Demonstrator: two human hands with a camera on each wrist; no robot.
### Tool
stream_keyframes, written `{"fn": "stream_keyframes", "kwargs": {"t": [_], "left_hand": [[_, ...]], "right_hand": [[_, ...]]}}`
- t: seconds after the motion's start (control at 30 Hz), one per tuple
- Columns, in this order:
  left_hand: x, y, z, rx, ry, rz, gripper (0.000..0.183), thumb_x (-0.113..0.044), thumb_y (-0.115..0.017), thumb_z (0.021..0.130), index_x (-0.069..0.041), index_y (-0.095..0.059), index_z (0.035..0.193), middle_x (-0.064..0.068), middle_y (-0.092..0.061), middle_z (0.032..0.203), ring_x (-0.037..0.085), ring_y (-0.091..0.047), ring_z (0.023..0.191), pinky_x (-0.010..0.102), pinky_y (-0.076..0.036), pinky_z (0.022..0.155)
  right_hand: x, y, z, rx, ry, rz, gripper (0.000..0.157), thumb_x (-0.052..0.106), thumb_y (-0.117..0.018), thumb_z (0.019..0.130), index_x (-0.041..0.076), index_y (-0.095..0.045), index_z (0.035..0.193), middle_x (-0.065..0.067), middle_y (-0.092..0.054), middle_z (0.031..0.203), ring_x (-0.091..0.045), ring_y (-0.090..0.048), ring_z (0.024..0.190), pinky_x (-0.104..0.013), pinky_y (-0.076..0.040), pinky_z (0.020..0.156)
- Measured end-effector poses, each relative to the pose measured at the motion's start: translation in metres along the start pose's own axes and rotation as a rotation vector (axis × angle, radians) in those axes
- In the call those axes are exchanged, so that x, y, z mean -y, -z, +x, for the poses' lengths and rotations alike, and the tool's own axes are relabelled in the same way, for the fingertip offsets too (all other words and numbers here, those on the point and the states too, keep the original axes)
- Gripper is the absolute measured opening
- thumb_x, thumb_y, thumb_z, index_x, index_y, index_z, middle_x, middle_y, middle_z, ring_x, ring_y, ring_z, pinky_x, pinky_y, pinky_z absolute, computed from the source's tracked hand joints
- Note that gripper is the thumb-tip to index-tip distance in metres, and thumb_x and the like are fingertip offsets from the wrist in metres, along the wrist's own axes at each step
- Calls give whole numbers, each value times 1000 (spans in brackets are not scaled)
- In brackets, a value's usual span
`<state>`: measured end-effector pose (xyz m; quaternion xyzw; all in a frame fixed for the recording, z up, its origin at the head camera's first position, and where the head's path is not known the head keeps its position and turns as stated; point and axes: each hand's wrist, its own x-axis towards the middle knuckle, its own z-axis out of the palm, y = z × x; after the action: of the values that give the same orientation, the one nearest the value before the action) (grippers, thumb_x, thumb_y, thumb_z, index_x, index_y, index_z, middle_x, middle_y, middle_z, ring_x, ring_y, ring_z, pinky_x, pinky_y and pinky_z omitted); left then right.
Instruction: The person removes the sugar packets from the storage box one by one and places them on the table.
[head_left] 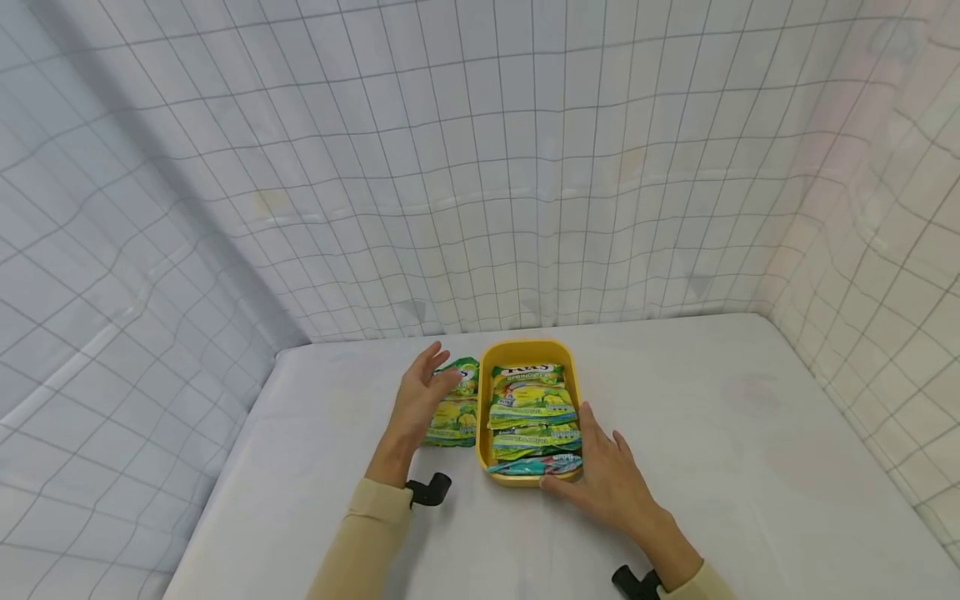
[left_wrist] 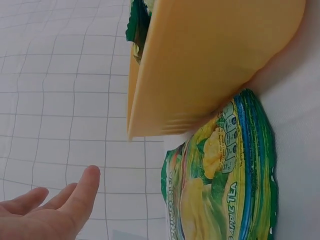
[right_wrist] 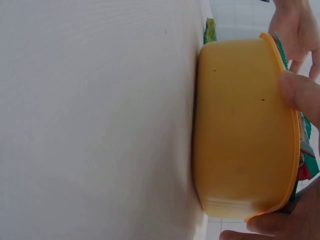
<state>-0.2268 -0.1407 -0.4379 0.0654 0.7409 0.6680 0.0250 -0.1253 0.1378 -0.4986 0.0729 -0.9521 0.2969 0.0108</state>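
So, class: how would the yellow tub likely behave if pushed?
The yellow tub is probably stiff: its wall shows no dent where the right hand touches it. Resting flat on the table, it would likely slide rather than roll. The packets inside might shift, as some poke above its rim.

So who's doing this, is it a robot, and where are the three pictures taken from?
No robot here, just a person's two bare hands. The big picture comes from a camera on their head, looking down. The other two come from cameras on the left and right wrists.

On the white table sits a yellow box with shiny packets inside. More green packets lie beside it.

The right hand holds the box's edge. The left hand hovers near the packets outside, holding nothing.
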Motion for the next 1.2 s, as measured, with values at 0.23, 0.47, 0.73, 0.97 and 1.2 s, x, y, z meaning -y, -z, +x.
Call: {"fn": "stream_keyframes", "kwargs": {"t": [0.23, 0.47, 0.73, 0.97, 1.2], "left_hand": [[-3, -9, 1, 31, -15, -31, 74, -10, -68, 98, -6, -29, 160, 18, -35, 160, 42, -39, 142, 56, -34, 115], [-5, -19, 2, 56, -3, -15, 77, -17, -71, 97, -9, -29, 160, 18, -35, 160, 43, -39, 142, 59, -37, 111], [-8, -28, 1, 100, -22, -6, 80, -19, -72, 96, -10, -27, 161, 18, -33, 161, 41, -39, 143, 60, -37, 111], [-6, -37, 1, 141, -34, -30, 78, -18, -70, 98, -9, -26, 161, 17, -33, 161, 41, -38, 143, 58, -35, 113], [-1, -45, 1, 176, -17, -54, 80, -19, -70, 99, -7, -22, 162, 24, -28, 162, 44, -34, 145, 57, -32, 115]], "right_hand": [[-1, -1, 0, -8, 2, -3, 131, 69, -78, 76, -3, -9, 161, -24, -36, 158, -38, -37, 145, -63, -18, 118], [0, -1, -1, 1, -5, -4, 131, 70, -77, 76, -2, -9, 162, -24, -36, 159, -37, -37, 145, -62, -17, 119], [-1, -1, 0, -14, 1, -2, 131, 71, -77, 76, -3, -10, 161, -24, -36, 158, -37, -37, 145, -62, -18, 118], [0, 0, 0, -7, 0, -4, 130, 71, -76, 77, -2, -10, 161, -23, -35, 159, -37, -37, 145, -62, -18, 118], [-1, -1, 0, -5, 3, -1, 129, 70, -76, 77, -2, -10, 161, -23, -35, 159, -36, -37, 145, -62, -18, 118]]}}
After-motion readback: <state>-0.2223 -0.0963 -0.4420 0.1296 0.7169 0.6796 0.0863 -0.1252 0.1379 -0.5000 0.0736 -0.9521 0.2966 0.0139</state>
